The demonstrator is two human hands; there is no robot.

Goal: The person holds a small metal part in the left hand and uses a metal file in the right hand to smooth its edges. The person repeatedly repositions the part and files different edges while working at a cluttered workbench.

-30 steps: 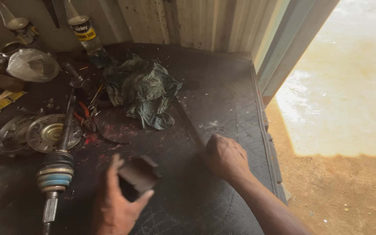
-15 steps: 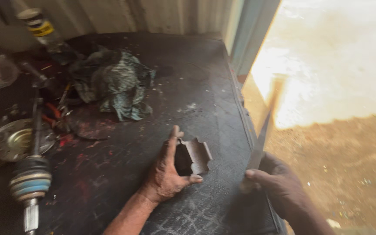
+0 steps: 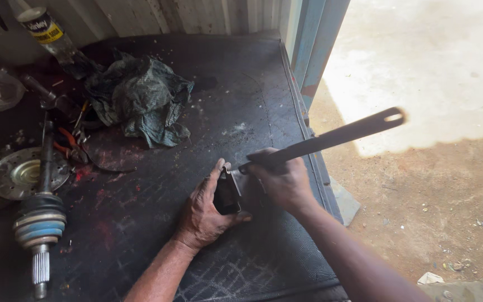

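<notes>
While left hand [image 3: 202,215] clamps a metal bracket [image 3: 231,193], right hand [image 3: 283,182] grips a flat bar [image 3: 336,136] over the black mat [image 3: 157,223].

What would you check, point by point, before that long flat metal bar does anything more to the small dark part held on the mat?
1. Left hand grips the small dark metal part: ok.
2. Right hand closed around the long flat metal bar: ok.
3. Bar's tip seated on the part: cannot tell, hands hide it.
4. Left thumb clear of the bar's tip: not ok, it lies beside it.
5. Part resting on the black rubber mat: ok.
6. Crumpled green rag and axle shaft lie apart from the hands: ok.
</notes>
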